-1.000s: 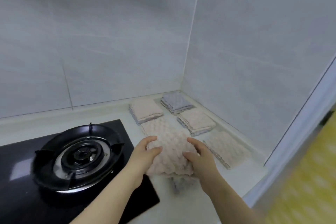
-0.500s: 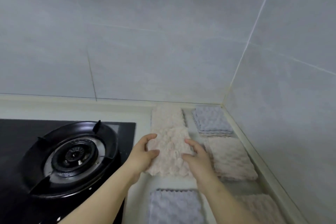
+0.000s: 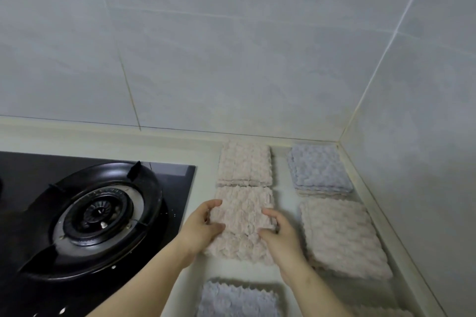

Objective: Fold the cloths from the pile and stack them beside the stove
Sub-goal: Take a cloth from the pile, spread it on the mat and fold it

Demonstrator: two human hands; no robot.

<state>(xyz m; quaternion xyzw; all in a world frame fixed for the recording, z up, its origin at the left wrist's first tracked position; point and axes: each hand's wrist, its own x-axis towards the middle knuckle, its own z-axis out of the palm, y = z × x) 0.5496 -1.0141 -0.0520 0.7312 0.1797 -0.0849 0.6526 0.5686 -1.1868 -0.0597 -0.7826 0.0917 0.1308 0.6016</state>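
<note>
A pale pink waffle cloth (image 3: 243,224) is held between both hands above the counter, folded over with its lower edge hanging. My left hand (image 3: 203,229) grips its left side and my right hand (image 3: 279,237) grips its right side. Just behind it lies a folded pink stack (image 3: 244,163) beside the black gas stove (image 3: 98,216). A grey folded stack (image 3: 318,168) sits in the corner, and another pink folded stack (image 3: 342,237) lies to the right. A grey cloth (image 3: 237,301) lies flat near the bottom edge.
The counter (image 3: 203,162) is light coloured and ends at tiled walls behind and on the right. A raised lip (image 3: 381,213) runs along the right wall. Another pinkish cloth edge (image 3: 381,313) shows at the bottom right.
The view has swung left and closer. Both hands carried the pink cloth forward, toward the folded pink stack by the stove, keeping their grip.
</note>
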